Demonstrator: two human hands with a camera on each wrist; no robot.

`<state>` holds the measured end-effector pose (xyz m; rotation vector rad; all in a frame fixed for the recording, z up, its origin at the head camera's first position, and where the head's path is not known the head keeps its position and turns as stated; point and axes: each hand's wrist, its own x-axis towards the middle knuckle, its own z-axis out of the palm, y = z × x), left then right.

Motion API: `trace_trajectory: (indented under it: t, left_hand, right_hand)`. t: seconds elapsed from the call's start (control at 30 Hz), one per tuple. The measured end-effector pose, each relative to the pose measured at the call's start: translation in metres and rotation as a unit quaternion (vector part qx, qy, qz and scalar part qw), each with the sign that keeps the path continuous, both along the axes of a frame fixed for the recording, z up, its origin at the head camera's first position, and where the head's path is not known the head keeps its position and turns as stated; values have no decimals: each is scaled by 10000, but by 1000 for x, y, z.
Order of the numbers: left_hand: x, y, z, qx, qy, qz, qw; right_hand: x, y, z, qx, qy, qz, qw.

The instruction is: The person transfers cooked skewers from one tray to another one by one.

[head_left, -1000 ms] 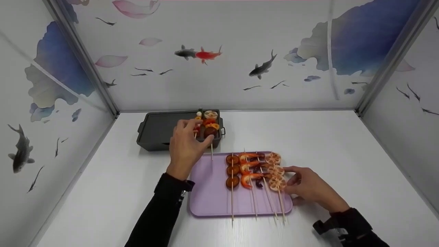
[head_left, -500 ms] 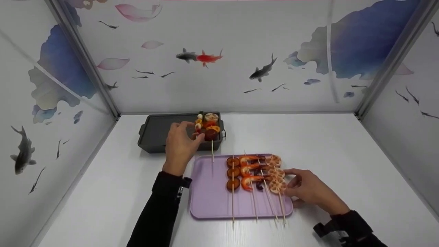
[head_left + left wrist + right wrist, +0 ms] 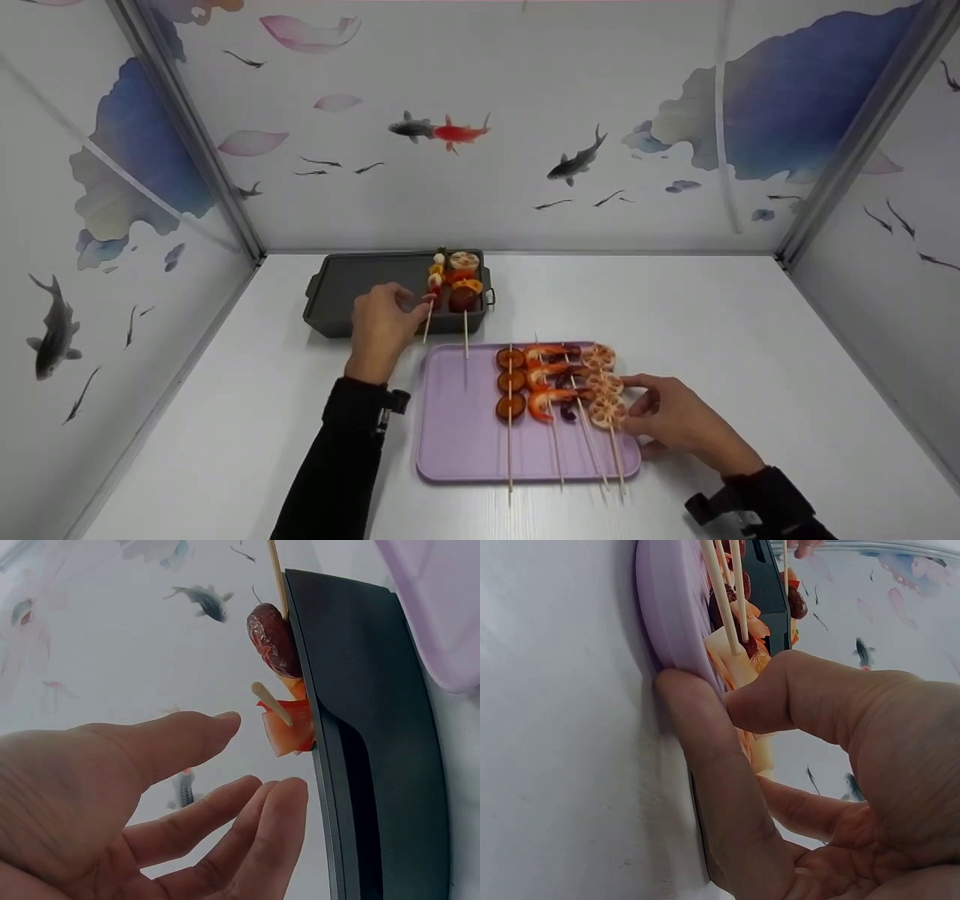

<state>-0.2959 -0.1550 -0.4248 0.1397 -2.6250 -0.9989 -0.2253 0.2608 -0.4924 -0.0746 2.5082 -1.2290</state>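
My left hand [image 3: 382, 330] is at the front of the dark grill pan [image 3: 360, 289]. In the left wrist view its thumb [image 3: 202, 736] and fingers [image 3: 277, 829] stand apart with nothing between them, close to a vegetable skewer [image 3: 291, 731]. That skewer lies in the pan beside a second skewer [image 3: 464, 298] with a lotus slice and a dark round piece. My right hand [image 3: 686, 421] pinches the right edge of the lilac tray [image 3: 457, 450], index finger under the rim, thumb above it. Close to that thumb lies a skewer of lotus root slices [image 3: 606, 411].
On the tray also lie a skewer of brown round slices [image 3: 511, 381], shrimp [image 3: 544, 405] and a dark purple skewer piece [image 3: 568, 412]. Their sticks overhang the tray's front edge. Printed walls [image 3: 487, 202] enclose the white table [image 3: 712, 315].
My left hand has drawn back toward me and left from over the skewers in the pan, uncovering the vegetable skewer and its stick. My right hand stays at the tray edge.
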Motion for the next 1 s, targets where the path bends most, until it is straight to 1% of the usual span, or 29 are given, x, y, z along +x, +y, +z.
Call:
trace_trajectory:
  t: [0.1,0.27,0.37,0.47,0.57,0.63,0.73,0.9,1.0]
  left_hand:
    - [0,-1,1,96,-261,-46,9996]
    - [0,-2,0,422,-703,-229,9964]
    - [0,-2,0,652,-855,-380,9935]
    - [1,-2,0,1042,-1010,-540,9879]
    - [2,-2,1,1497,-1197,-681,9791]
    - [1,-2,1,1699,-1313,-718,9740]
    - [0,-2,1,1699,-1437,-722,9723]
    - [-2,0,-1,1461,-1580,-685,9742]
    - [-3,0,-2,1450,-1616,-685,9737]
  right_hand:
    - [1,1,0,-84,-99,-34,9999]
    - [2,1,0,-115,-161,-7,9998]
    - [2,1,1,-109,-145,-6,9998]
    - [1,1,0,-103,-145,-20,9998]
    - [0,2,-1,-90,-132,-8,9999]
    - [-1,2,-1,-76,-127,-6,9999]
    - [-2,2,-1,-43,-88,16,10000]
    - [-1,0,-1,11,-38,46,10000]
    - [-1,0,0,22,-81,-21,10000]
